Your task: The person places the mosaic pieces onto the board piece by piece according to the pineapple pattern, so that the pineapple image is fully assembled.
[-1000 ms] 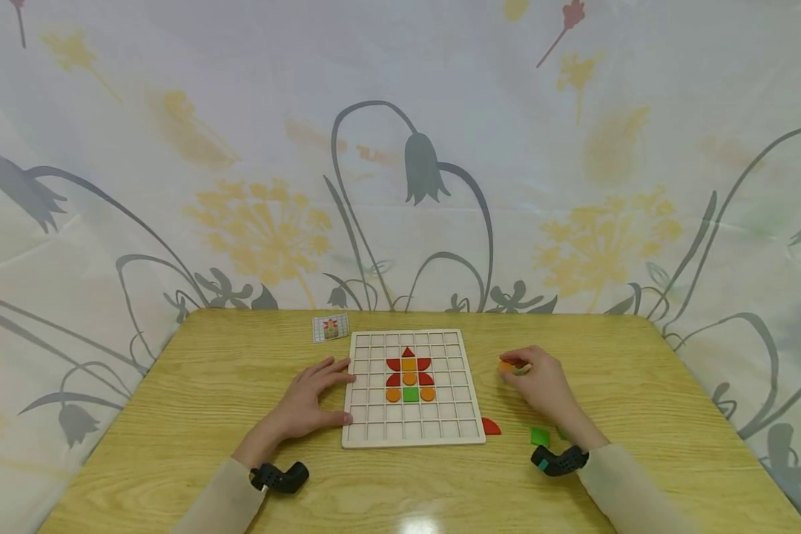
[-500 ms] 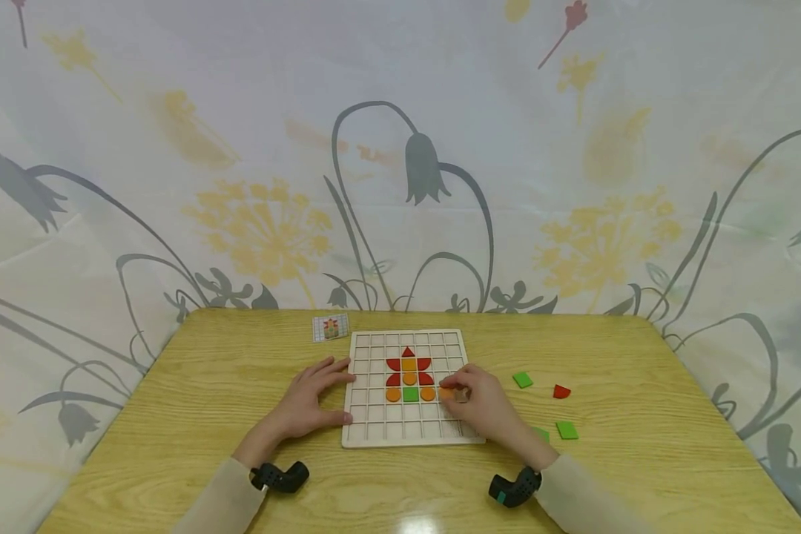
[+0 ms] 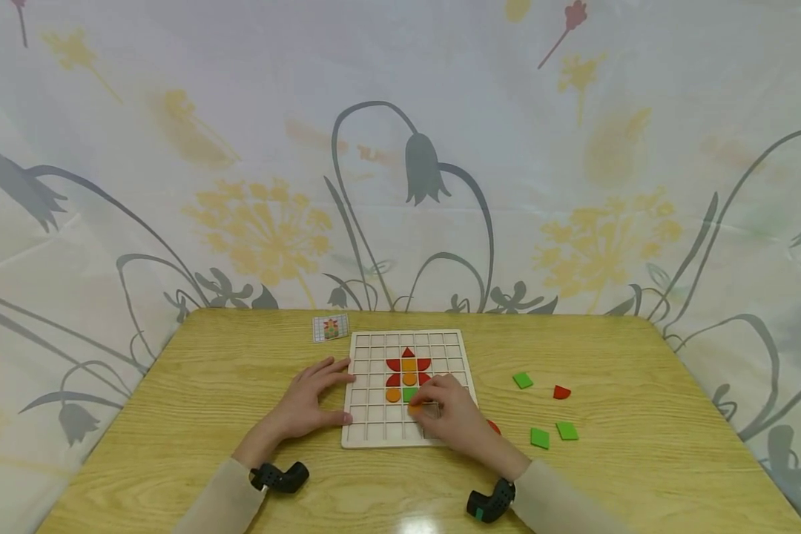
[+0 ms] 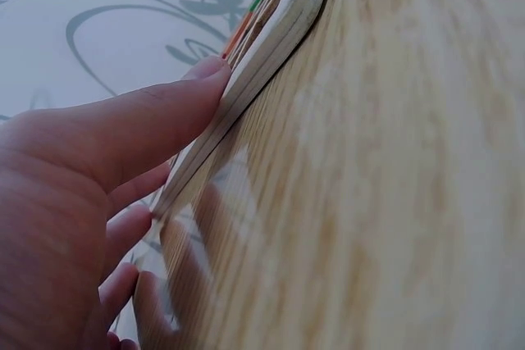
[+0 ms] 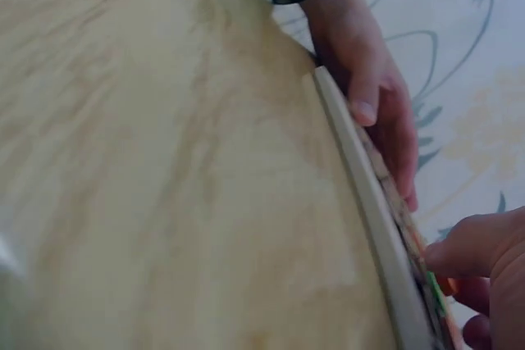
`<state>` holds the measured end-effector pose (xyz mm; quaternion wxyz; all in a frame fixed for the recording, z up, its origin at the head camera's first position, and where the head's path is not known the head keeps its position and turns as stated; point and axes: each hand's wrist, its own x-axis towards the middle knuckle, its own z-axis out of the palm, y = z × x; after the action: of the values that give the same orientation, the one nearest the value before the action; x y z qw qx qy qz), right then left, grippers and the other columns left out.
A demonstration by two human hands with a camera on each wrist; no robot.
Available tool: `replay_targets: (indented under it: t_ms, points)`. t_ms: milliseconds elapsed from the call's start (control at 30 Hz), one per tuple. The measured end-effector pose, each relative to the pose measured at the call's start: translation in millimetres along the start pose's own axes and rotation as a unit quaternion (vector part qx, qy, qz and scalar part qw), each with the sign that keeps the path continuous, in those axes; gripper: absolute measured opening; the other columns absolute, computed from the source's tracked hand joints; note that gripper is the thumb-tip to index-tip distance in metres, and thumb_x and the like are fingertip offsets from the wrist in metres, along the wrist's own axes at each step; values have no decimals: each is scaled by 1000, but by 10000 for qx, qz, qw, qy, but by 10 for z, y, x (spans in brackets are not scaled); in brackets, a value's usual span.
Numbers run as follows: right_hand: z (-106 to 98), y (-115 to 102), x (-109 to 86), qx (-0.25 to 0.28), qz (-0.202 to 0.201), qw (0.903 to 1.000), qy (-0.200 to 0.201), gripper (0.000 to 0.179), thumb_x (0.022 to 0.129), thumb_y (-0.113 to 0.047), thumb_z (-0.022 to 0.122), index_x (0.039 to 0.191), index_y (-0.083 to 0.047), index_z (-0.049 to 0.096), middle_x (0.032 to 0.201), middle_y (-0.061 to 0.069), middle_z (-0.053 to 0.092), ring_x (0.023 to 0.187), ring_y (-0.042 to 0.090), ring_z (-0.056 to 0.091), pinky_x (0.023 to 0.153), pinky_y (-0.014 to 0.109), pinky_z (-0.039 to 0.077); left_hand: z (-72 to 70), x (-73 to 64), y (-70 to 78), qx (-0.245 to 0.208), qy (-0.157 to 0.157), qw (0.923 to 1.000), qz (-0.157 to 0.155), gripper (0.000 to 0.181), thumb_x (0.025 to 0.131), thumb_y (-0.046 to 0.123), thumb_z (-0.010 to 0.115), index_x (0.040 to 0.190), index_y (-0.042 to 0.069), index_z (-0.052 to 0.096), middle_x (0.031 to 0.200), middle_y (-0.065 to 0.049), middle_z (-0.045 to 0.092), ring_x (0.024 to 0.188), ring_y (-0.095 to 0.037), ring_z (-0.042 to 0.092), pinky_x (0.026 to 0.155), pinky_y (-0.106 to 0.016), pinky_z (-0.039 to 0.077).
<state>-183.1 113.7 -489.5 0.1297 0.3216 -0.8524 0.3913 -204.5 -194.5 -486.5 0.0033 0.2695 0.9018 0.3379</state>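
My right hand [image 3: 455,415] is over the wooden grid board [image 3: 374,430], pinching an orange disc [image 3: 414,409] between thumb and fingers just below a green square [image 3: 410,394]. My left hand [image 3: 310,400] rests at the board's left edge, thumb [image 4: 176,112] and fingers spread along the rim. On the board, a red triangle [image 3: 408,352] tops an orange square [image 3: 409,365], with red curved pieces [image 3: 393,365] on both sides. An orange disc [image 3: 409,379] sits below that square, and another orange disc [image 3: 392,395] left of the green one. My right hand hides part of the pattern.
A small pattern card [image 3: 331,328] lies behind the board's left corner. Right of the board are loose green squares [image 3: 523,380], a red quarter-circle [image 3: 561,391] and a red piece [image 3: 494,427] partly hidden by my right wrist. A patterned cloth [image 3: 400,222] hangs behind the table.
My right hand has carried the orange disc leftward from the table on the right to over the board, below the green square. My left hand has stayed at the board's edge.
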Motion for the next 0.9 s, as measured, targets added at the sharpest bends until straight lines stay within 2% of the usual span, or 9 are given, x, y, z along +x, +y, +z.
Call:
replay_targets:
  t_ms: [267, 467, 733, 900]
  points:
    - [51, 19, -24, -84, -216, 9996, 148, 10, 83, -12, 82, 88, -18, 76, 98, -8, 66, 90, 12, 48, 75, 32, 46, 5, 1, -5, -9, -7, 10000, 28, 60, 82, 43, 79, 133, 15, 64, 156, -8, 40, 147, -38, 23, 110, -68, 15]
    - [54, 22, -41, -104, -171, 9998, 51, 9, 83, -14, 82, 89, -19, 78, 98, -9, 66, 91, 11, 47, 76, 33, 46, 3, 9, 3, -24, -7, 10000, 13, 60, 81, 43, 80, 133, 16, 65, 156, -8, 41, 147, -39, 23, 110, -68, 15]
    - [72, 59, -58, -138, -409, 9990, 74, 11, 81, -12, 83, 88, -18, 78, 97, -7, 66, 91, 13, 48, 76, 33, 47, -7, 8, 26, 29, -38, 10000, 31, 61, 82, 42, 80, 134, 13, 64, 156, -9, 40, 147, -39, 23, 110, -68, 15]
    - [72, 66, -52, -134, -416, 9990, 42, 10, 82, -11, 83, 87, -17, 78, 97, -7, 66, 92, 13, 49, 78, 33, 47, -11, 8, 31, 42, -24, 10000, 24, 60, 82, 42, 80, 133, 13, 64, 156, -9, 40, 147, -39, 23, 110, -68, 15]
